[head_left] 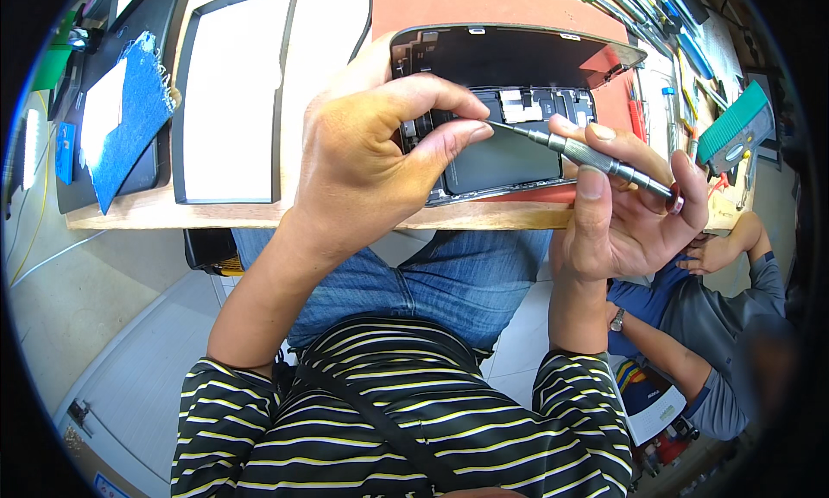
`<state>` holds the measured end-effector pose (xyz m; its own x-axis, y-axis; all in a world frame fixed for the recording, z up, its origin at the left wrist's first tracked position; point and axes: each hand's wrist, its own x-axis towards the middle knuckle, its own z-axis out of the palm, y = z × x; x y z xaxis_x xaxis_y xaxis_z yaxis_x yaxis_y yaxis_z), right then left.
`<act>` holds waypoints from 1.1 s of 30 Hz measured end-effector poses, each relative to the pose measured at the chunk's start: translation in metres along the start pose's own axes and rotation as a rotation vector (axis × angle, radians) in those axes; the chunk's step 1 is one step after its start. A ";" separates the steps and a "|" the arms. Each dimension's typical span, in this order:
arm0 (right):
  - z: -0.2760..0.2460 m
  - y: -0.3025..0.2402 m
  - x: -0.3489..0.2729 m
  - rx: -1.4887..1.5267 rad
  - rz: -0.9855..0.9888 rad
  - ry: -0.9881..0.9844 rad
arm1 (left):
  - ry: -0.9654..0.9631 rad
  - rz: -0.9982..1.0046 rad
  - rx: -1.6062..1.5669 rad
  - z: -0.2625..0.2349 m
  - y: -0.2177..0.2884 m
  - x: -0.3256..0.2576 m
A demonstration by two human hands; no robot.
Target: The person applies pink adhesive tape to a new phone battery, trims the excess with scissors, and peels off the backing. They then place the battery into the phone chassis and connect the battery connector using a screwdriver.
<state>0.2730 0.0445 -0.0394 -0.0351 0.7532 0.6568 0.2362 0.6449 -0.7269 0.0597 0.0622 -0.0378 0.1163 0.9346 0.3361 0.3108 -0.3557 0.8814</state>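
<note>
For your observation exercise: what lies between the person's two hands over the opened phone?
In the head view, the screwdriver's thin tip spans from right hand to left hand, above the phone.

opened phone (509, 152) on bench edge (259, 211) | trays (229, 92) left | tool rack (734, 126) right | screwdriver (596, 159) over phone

opened phone (509, 109) | screen lifted, insides exposed | grey screwdriver (587, 157) tip inside

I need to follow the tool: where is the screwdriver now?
The slim grey metal screwdriver lies right of centre in the head view, held in the right hand, tip over the opened black phone.
</note>
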 end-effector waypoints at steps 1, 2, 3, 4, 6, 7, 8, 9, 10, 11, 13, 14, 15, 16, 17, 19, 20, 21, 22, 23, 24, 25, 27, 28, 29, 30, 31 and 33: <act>0.000 0.000 0.000 0.007 0.006 0.003 | -0.007 -0.004 0.007 0.000 0.000 0.000; 0.000 0.000 0.000 0.010 0.013 0.001 | -0.008 -0.001 0.005 0.000 0.000 0.000; 0.000 0.000 0.000 0.015 0.012 0.000 | -0.008 0.003 0.003 0.000 0.000 0.000; 0.000 0.000 0.000 0.016 0.013 -0.006 | -0.002 0.015 -0.008 0.000 -0.001 0.000; 0.000 0.000 0.000 0.016 0.021 -0.006 | 0.006 0.025 -0.020 0.001 -0.002 0.001; 0.000 -0.001 0.000 0.014 0.027 0.001 | 0.009 0.025 -0.021 0.001 -0.002 0.001; 0.000 -0.001 0.000 0.009 0.038 0.008 | 0.012 0.024 -0.022 0.001 -0.002 0.001; 0.000 -0.001 0.000 0.013 0.032 0.014 | 0.010 0.020 -0.012 0.001 -0.002 0.001; 0.000 -0.001 0.000 0.014 0.030 0.020 | 0.007 0.016 -0.001 0.001 -0.002 0.000; -0.001 0.000 0.000 0.010 0.026 0.022 | 0.005 0.005 -0.005 0.001 -0.001 0.000; -0.001 0.000 0.000 -0.002 0.016 0.021 | 0.000 -0.026 -0.028 0.001 -0.001 -0.001; -0.002 0.001 0.001 -0.012 0.017 0.015 | -0.003 -0.046 -0.047 0.001 -0.001 -0.001; -0.002 0.001 0.001 -0.013 0.007 0.011 | 0.004 -0.034 -0.043 0.001 -0.001 -0.001; -0.002 0.001 0.001 -0.016 0.003 0.005 | 0.011 -0.023 -0.039 0.002 -0.001 -0.001; -0.002 0.001 0.001 -0.015 0.007 0.002 | 0.012 -0.019 -0.031 0.001 -0.001 0.000; -0.002 0.001 0.001 -0.006 0.006 -0.001 | 0.009 -0.016 -0.008 0.001 -0.001 0.000; -0.001 0.001 0.001 0.003 0.010 0.000 | 0.006 -0.013 0.006 0.001 -0.001 0.000; -0.001 0.001 0.000 0.014 0.013 0.002 | 0.004 -0.009 0.020 0.001 -0.001 0.000; 0.000 0.001 0.000 0.028 0.017 0.006 | 0.003 0.001 0.033 0.000 0.000 0.000; 0.000 0.000 0.000 0.040 0.028 0.009 | 0.008 0.000 0.023 0.000 0.000 0.000; 0.001 0.000 0.000 0.048 0.015 0.009 | 0.013 -0.001 0.013 0.000 0.000 0.000; 0.001 0.000 0.000 0.033 0.024 -0.002 | 0.015 -0.013 0.000 0.000 0.001 0.000; 0.001 0.000 0.001 0.013 0.018 0.001 | -0.037 -0.022 0.058 -0.002 0.002 0.000; 0.001 0.000 0.001 0.007 0.015 -0.001 | -0.046 -0.010 0.069 -0.002 0.002 0.000; 0.001 0.000 0.001 0.021 0.010 0.004 | -0.044 0.015 0.072 -0.003 0.002 0.000; 0.002 0.000 0.002 0.040 0.006 0.005 | -0.040 0.018 0.073 -0.003 0.002 0.001; 0.002 0.001 0.002 0.048 -0.002 0.014 | -0.037 0.032 0.075 -0.003 0.002 0.001; 0.002 0.000 0.002 0.049 0.009 0.032 | -0.025 0.091 0.091 -0.002 0.002 0.003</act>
<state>0.2709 0.0467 -0.0388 -0.0015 0.7548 0.6560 0.1886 0.6444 -0.7410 0.0582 0.0640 -0.0347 0.1709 0.8985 0.4044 0.3816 -0.4388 0.8135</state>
